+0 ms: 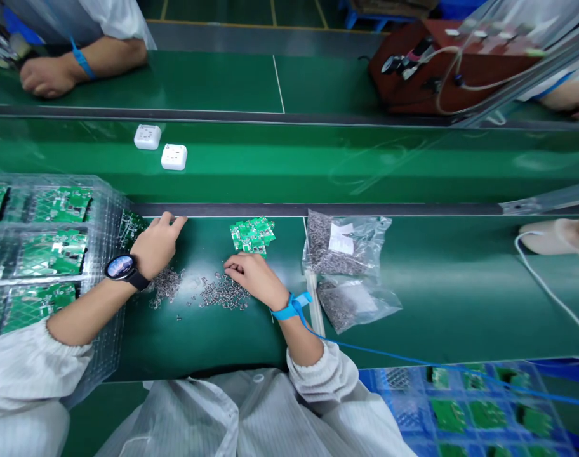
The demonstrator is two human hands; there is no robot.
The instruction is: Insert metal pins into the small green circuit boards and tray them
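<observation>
My left hand (157, 246), with a black watch on its wrist, is held over the bench beside a stack of dark-green circuit boards (131, 228). Two of its fingertips show apart; the palm side is hidden. Below it lies a heap of small metal parts (166, 284). My right hand (258, 277), wearing a blue wrist strap (292, 307), is at the upper right edge of another pile of small metal parts (221, 293). Its fingers are curled together, and anything pinched in them is too small to make out. Just beyond it lie several overlapping green circuit boards (252, 235).
Clear trays (96, 254) of boards stand at left. Two bags of metal parts (320, 244) lie right of my right hand. White square devices (174, 157) sit on the green belt (270, 158). A blue cord (389, 357) trails rightward. A co-worker's hand (51, 75) is across.
</observation>
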